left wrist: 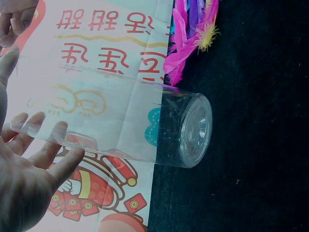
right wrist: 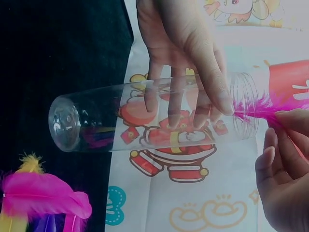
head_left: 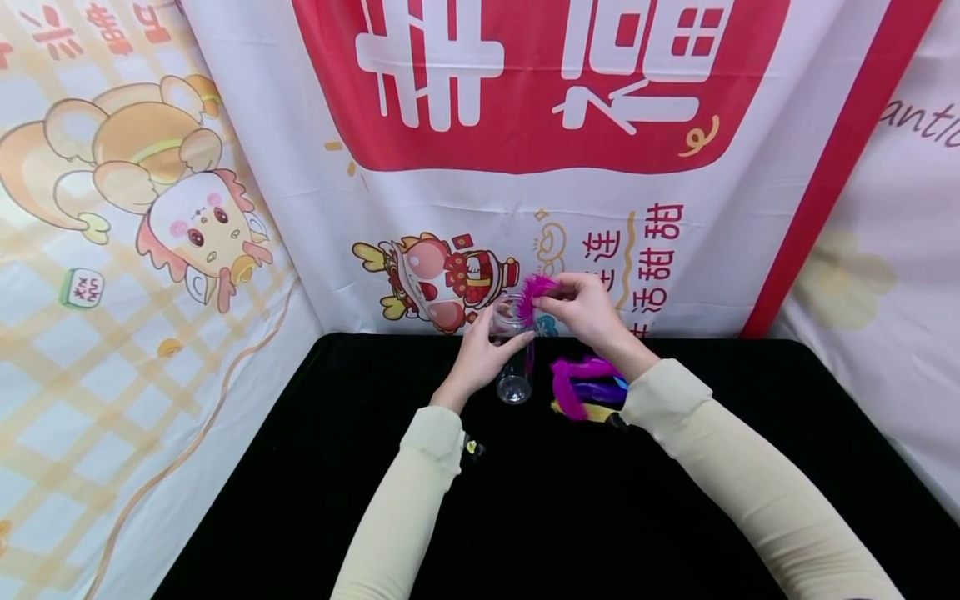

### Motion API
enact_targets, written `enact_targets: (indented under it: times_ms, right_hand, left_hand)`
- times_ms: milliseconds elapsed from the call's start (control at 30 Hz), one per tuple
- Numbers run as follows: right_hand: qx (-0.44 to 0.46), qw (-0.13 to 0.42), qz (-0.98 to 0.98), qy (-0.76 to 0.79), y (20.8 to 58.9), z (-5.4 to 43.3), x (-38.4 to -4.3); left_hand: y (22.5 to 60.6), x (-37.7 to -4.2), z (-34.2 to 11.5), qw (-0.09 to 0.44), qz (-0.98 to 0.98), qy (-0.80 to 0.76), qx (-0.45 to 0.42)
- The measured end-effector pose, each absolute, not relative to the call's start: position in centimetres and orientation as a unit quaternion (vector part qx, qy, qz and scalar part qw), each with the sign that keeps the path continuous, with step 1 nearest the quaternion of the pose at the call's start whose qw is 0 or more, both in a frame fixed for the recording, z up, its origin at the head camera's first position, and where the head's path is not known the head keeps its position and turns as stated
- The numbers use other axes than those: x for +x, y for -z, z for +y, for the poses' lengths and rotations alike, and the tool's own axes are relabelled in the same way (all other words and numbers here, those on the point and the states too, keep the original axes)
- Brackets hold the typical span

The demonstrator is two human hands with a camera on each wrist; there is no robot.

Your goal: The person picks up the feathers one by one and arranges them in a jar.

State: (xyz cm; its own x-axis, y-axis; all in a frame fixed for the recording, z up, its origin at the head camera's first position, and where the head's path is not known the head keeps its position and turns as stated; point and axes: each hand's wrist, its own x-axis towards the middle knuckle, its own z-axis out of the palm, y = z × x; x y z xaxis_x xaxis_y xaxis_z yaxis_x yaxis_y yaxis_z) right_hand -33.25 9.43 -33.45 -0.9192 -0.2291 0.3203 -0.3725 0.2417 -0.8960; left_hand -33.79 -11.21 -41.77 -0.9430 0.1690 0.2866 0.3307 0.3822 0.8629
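Note:
My left hand (head_left: 480,354) grips a clear plastic bottle (head_left: 514,385) near its open, threaded neck. In the right wrist view the bottle (right wrist: 96,118) lies across the picture, its round base at the left and its mouth at the right. Fingers spread along one side and the thumb over the other hold it. My right hand (head_left: 588,312) pinches a magenta feather (head_left: 534,293) between thumb and fingertips at the mouth. Seen from the right wrist, the shaft end of that feather (right wrist: 263,108) overlaps the neck, while its fluffy part stays outside.
Several loose feathers (head_left: 573,392), magenta, purple, yellow and blue, lie on the black tabletop (head_left: 540,508) right of the bottle, close to my right sleeve. Behind the table's far edge hangs a printed white and red cloth (head_left: 337,275); another printed cloth (head_left: 247,350) hangs on the left.

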Motion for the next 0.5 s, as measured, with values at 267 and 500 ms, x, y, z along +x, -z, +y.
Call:
enact_targets:
  times_ms: [267,500]
  right_hand:
    - [0.194,0.067,-0.793,-0.574,33.4,8.6,-33.6]
    - [0.197,0.065,-0.806,-0.555,33.2,8.2,-33.5]
  left_hand:
    - [41.9,-34.0,-11.2,0.068,-0.825,0.540,-0.151]
    - [42.0,-34.0,-11.2,0.072,-0.831,0.531,-0.149]
